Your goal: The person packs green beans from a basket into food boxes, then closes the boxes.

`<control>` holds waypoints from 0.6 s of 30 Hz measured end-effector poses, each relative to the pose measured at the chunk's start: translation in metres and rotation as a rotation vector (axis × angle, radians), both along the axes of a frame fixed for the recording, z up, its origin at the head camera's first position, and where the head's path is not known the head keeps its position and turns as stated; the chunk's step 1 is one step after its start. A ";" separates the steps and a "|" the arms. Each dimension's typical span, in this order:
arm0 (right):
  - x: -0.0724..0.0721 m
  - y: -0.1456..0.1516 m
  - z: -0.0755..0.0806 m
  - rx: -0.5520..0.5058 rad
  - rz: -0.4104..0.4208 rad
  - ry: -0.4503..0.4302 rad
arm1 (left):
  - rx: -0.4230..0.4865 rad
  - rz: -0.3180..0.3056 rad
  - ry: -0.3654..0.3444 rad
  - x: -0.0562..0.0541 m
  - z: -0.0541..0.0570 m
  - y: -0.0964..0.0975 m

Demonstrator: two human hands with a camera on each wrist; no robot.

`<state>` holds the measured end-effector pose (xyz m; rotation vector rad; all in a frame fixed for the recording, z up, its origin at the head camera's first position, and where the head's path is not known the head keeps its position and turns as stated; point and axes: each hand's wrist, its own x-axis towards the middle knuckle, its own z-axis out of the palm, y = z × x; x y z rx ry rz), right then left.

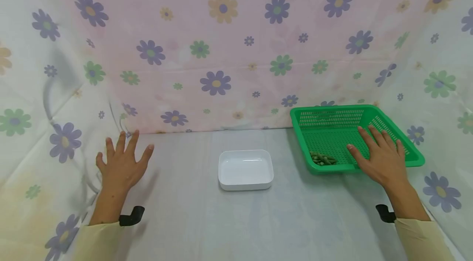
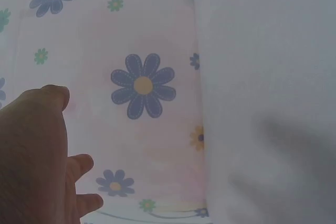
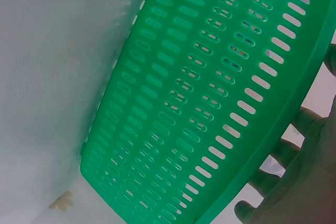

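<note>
My left hand is raised above the left part of the table, its fingers spread and nothing in it. On the right, my right hand hovers over the near right part of a green plastic basket, fingers also spread and holding nothing. In the basket's near left corner lies a small pile of green bean pods. A white rectangular dish stands between the hands, and no contents show in it. The right wrist view has the basket's slotted side beside the fingers.
A white cloth covers the table. Behind it and at both sides hangs flowered fabric. A black curved piece sits at each wrist, such as the left one.
</note>
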<state>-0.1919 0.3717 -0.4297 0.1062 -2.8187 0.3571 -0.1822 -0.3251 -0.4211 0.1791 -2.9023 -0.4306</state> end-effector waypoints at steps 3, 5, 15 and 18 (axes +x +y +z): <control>0.001 -0.001 -0.001 0.000 0.007 0.019 | 0.000 0.007 0.018 0.002 -0.003 0.002; 0.002 -0.001 -0.001 -0.005 0.013 0.033 | 0.003 0.006 0.027 0.003 -0.005 0.002; 0.000 -0.003 -0.006 -0.002 0.037 0.181 | 0.063 -0.002 0.150 0.005 -0.009 0.007; -0.002 -0.004 -0.008 -0.011 0.060 0.260 | 0.095 -0.007 0.194 0.004 -0.010 0.010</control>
